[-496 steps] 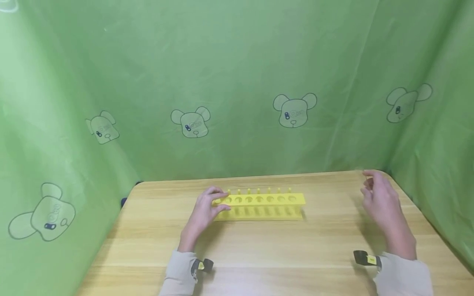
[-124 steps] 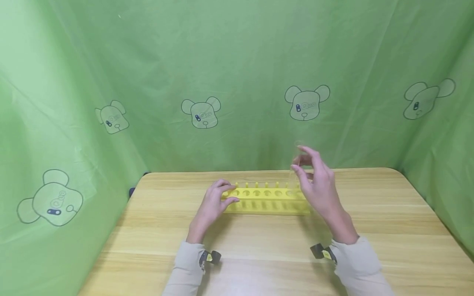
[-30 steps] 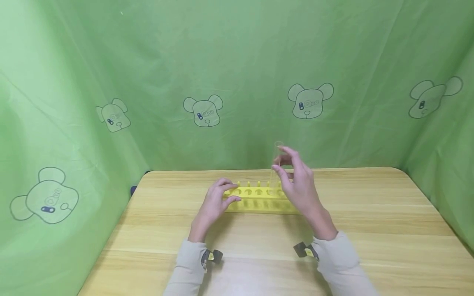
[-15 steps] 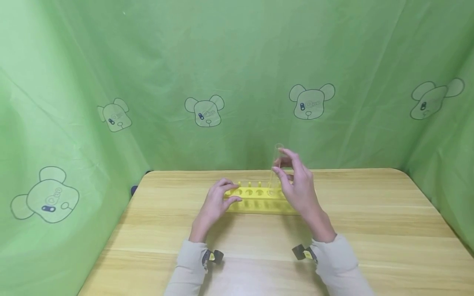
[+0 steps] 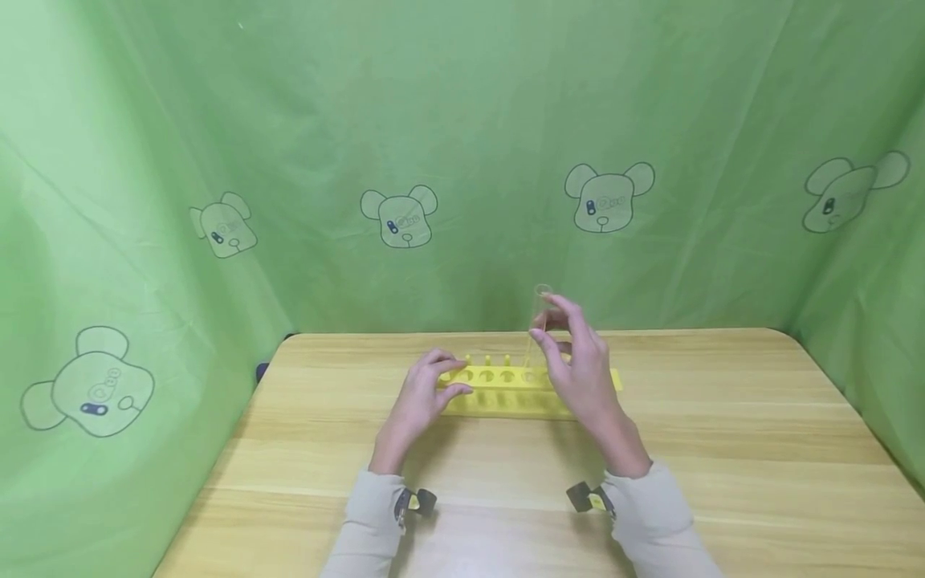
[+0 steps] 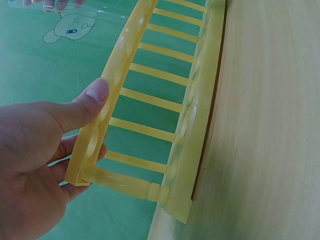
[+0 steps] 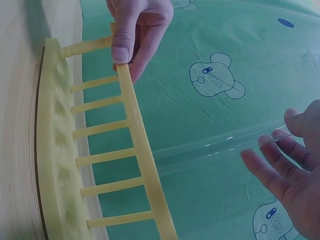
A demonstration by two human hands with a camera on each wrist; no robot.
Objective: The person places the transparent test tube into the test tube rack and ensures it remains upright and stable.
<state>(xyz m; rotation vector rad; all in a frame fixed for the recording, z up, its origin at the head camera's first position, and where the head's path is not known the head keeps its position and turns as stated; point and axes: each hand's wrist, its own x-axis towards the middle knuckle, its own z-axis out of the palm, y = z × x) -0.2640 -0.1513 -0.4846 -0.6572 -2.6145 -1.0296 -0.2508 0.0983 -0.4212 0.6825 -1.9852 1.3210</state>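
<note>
The step in hand is judged to be seating a glass test tube (image 5: 538, 329) in a yellow test tube rack (image 5: 506, 389). The rack lies across the middle of the wooden desk (image 5: 723, 449), its long axis running from 9 o'clock to 3 o'clock.

The left hand (image 5: 422, 395) grips the rack's 9 o'clock end: the thumb (image 6: 92, 97) presses the upper perforated rail while the other fingers curl behind it.

The right hand (image 5: 578, 365) holds the tube near its open rim, fingers (image 7: 270, 160) closed lightly around the clear wall. The tube stands nearly upright, leaning slightly, with its lower end at a hole right of the rack's centre (whether it has entered the hole cannot be told, the glass being transparent).

The next move calls for:
1. Lining the tube up with the holes in both rails.
2. Lowering it straight, with the left hand bracing the rack.
3. Letting go only once the rounded base rests in the lower dimple.
</note>
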